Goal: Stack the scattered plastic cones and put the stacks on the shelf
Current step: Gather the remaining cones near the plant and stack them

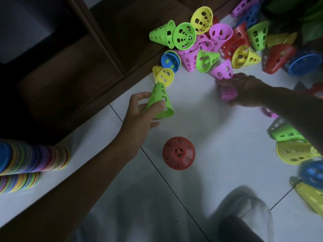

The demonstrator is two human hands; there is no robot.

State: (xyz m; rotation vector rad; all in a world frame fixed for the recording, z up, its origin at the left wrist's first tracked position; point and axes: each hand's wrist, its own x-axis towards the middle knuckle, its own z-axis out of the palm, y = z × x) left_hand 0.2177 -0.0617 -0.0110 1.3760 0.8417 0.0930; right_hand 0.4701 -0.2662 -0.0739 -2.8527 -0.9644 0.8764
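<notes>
Looks like a home room, dim light. Glossy white floor tiles with dark grout lines [201,119], a dark brown wooden shelf unit [83,63] standing on them, green houseplant leaves [312,27] top right, perforated coloured plastic toy cones [201,44] scattered about.

Perforated plastic cones: green cone [160,102] mid-frame, tilted, tip toward 12. Red cone [178,153] upright on floor at 6. Mixed pile [206,46] at 1, tumbled. Nested multicolour stacks [33,159] lying at 8. Pink cone [228,94] at 3, blurred.
</notes>
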